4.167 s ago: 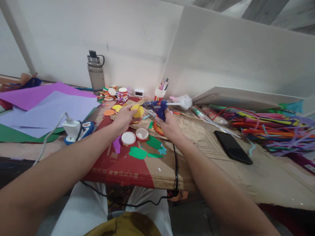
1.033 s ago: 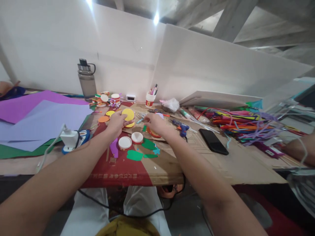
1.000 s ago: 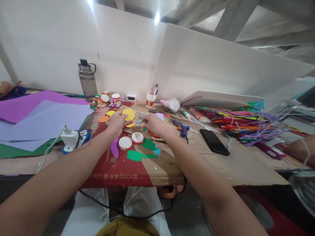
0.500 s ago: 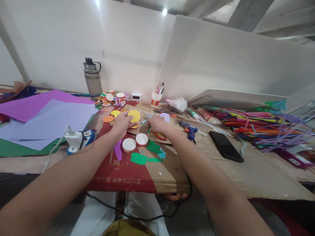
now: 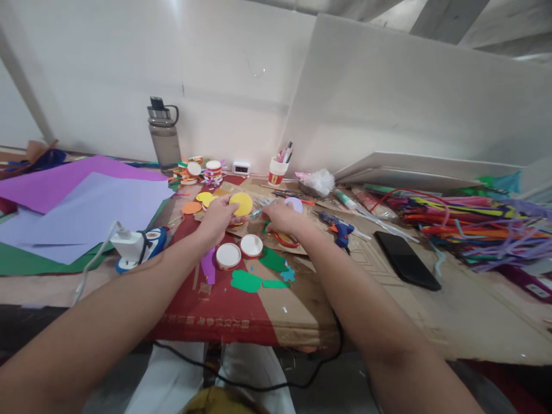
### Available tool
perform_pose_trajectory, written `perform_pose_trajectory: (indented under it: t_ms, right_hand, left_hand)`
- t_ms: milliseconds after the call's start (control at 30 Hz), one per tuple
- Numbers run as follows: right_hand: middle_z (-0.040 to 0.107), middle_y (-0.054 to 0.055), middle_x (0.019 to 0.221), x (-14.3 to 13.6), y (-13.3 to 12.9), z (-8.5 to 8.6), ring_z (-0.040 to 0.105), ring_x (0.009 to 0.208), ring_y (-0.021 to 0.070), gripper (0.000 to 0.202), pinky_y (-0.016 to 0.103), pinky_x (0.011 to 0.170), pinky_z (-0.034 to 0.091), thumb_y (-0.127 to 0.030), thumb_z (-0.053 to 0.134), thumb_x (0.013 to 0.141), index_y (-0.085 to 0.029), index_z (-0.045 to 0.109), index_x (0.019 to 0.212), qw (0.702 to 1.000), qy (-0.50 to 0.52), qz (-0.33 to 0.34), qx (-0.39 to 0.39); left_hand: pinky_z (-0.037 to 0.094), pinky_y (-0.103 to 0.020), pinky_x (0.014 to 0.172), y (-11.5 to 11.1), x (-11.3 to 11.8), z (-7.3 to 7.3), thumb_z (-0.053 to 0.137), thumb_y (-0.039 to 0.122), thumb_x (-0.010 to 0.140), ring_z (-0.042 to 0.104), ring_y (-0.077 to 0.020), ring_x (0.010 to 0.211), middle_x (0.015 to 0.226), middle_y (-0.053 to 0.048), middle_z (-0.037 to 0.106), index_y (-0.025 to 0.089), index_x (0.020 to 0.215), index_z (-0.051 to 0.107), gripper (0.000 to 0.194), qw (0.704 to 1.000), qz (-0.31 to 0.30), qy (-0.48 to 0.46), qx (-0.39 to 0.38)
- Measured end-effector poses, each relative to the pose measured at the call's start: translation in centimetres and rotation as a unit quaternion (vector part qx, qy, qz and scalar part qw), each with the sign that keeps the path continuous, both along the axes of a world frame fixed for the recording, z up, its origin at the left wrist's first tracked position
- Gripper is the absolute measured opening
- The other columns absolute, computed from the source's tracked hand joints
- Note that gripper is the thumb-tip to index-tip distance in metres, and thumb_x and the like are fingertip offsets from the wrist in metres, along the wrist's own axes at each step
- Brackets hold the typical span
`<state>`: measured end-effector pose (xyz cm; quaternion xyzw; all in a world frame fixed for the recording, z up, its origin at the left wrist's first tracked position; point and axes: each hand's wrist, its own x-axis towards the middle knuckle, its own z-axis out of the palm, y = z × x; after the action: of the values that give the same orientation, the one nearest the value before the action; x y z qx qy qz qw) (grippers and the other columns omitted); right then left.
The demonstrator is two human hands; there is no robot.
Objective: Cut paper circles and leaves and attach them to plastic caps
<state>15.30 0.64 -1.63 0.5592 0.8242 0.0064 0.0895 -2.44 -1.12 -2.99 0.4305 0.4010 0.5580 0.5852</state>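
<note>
My left hand is closed on a round yellow paper disc, pinched at its left edge, over the middle of the cardboard. Facing it, my right hand has its fingers curled in; what they hold is hidden. Thin silvery pieces lie between the hands, too blurred to name. Behind the right hand a lavender paper disc shows in part, and below it a red-rimmed round piece. Two white, red-sided round lids sit nearer me, beside green paper scraps and a blue flower cutout.
A glue gun and a black phone lie to the right, before a heap of pipe cleaners. Purple paper sheets, a power strip and a bottle are left. A pen cup stands behind.
The whole view has shifted slightly, so things on the table appear a little further right. Both hands keep nearly the same pose, the yellow disc still in my left.
</note>
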Motion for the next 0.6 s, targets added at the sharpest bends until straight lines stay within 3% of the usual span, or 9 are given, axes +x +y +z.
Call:
perform_pose_trajectory:
  t_ms: [267, 433, 600]
  right_hand:
    - [0.068, 0.012, 0.119, 0.4, -0.3, 0.7, 0.055, 0.117, 0.0309, 0.041, 0.036, 0.088, 0.043, -0.028, 0.071, 0.081, -0.020, 0.063, 0.121, 0.999, 0.031, 0.001, -0.037]
    - [0.070, 0.011, 0.112, 0.7, -0.1, 0.5, 0.059, 0.108, 0.0280, 0.025, 0.030, 0.081, 0.043, -0.026, 0.071, 0.081, -0.020, 0.071, 0.105, 0.998, 0.034, 0.031, -0.040]
    - [0.071, 0.006, 0.102, 1.8, 0.4, 0.0, 0.061, 0.097, 0.0195, 0.012, 0.024, 0.079, 0.043, -0.020, 0.070, 0.079, -0.018, 0.072, 0.091, 0.987, 0.152, 0.054, -0.006]
  left_hand:
    - [0.064, -0.033, 0.077, 0.1, 0.0, 0.0, 0.060, 0.003, 0.074, 0.071, -0.0183, 0.088, 0.091, -0.010, 0.072, 0.010, 0.089, 0.068, 0.018, 1.000, -0.002, 0.004, 0.000]
    - [0.065, -0.032, 0.073, 0.3, 0.2, -0.4, 0.059, 0.005, 0.075, 0.070, -0.0179, 0.088, 0.098, -0.011, 0.072, 0.010, 0.092, 0.069, 0.020, 1.000, -0.011, 0.019, 0.001]
    - [0.065, -0.030, 0.065, 0.3, 0.2, -0.6, 0.059, 0.003, 0.072, 0.070, -0.0185, 0.084, 0.099, -0.012, 0.072, 0.009, 0.092, 0.068, 0.022, 0.999, -0.021, 0.027, -0.011]
